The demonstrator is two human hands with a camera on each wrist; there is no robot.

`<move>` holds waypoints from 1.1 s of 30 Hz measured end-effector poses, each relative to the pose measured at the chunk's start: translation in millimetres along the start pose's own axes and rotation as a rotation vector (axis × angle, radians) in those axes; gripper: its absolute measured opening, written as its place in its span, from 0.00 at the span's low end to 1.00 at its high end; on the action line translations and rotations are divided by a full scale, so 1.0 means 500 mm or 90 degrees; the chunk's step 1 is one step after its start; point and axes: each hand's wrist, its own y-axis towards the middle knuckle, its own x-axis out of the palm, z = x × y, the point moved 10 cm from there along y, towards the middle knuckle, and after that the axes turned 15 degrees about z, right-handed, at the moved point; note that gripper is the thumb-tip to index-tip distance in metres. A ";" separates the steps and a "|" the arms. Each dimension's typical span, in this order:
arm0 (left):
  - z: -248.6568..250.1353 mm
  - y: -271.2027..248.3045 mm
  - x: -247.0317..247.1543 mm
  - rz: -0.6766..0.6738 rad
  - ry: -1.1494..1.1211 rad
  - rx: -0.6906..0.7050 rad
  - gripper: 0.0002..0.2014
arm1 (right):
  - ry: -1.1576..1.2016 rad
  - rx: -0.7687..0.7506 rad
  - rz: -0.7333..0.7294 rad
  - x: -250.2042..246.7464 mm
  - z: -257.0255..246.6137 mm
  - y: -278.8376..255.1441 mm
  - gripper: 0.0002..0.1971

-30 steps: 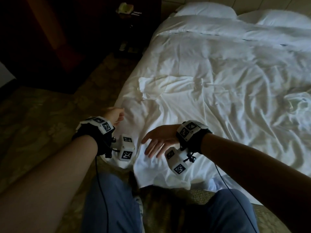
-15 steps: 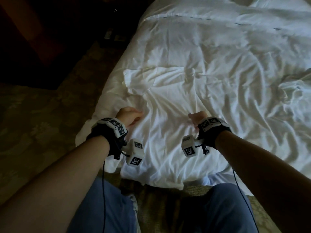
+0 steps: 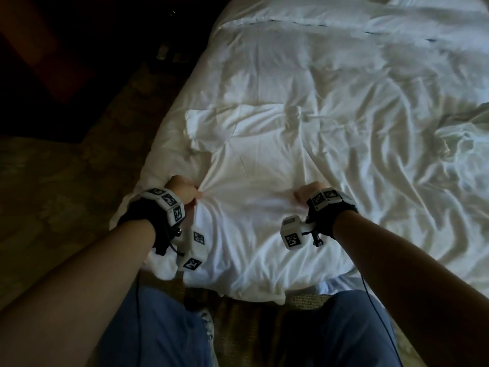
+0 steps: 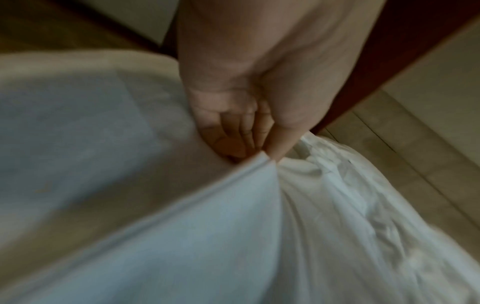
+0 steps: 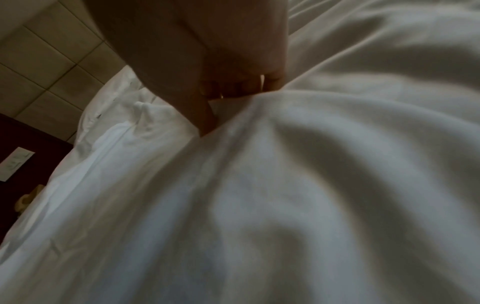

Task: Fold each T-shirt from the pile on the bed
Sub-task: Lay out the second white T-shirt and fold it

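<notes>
A white T-shirt [image 3: 251,186] lies spread on the near corner of the white bed [image 3: 344,88], with one sleeve [image 3: 209,125] sticking out at the upper left. My left hand [image 3: 185,193] pinches the shirt's left side edge, and the cloth bunches into creases at the grip. In the left wrist view, thumb and fingers [image 4: 262,150] hold a folded edge of the T-shirt [image 4: 207,216]. My right hand [image 3: 308,194] grips the shirt's right side. In the right wrist view the curled fingers [image 5: 233,90] dig into the T-shirt [image 5: 285,185].
A crumpled white cloth [image 3: 465,139] lies at the bed's right edge. Pillows [image 3: 436,1] sit at the far end. Patterned carpet [image 3: 66,181] and dark wooden furniture [image 3: 53,49] are to the left. My knees in blue trousers [image 3: 158,327] stand at the bed's foot.
Both hands moved forward from the near edge onto the shirt. The right hand, open a second ago, now grips the cloth. The left hand pinches the left side, pulling creases.
</notes>
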 end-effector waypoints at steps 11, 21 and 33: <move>0.021 0.043 0.024 -0.001 -0.369 -0.196 0.11 | 0.378 0.099 -0.055 0.030 0.023 0.086 0.21; 0.063 0.138 0.062 -0.041 -0.562 -0.276 0.16 | 0.620 0.226 -0.023 0.047 0.013 0.220 0.21; 0.108 0.262 0.044 0.063 -0.484 -0.234 0.22 | 0.733 0.256 0.017 0.026 -0.040 0.307 0.21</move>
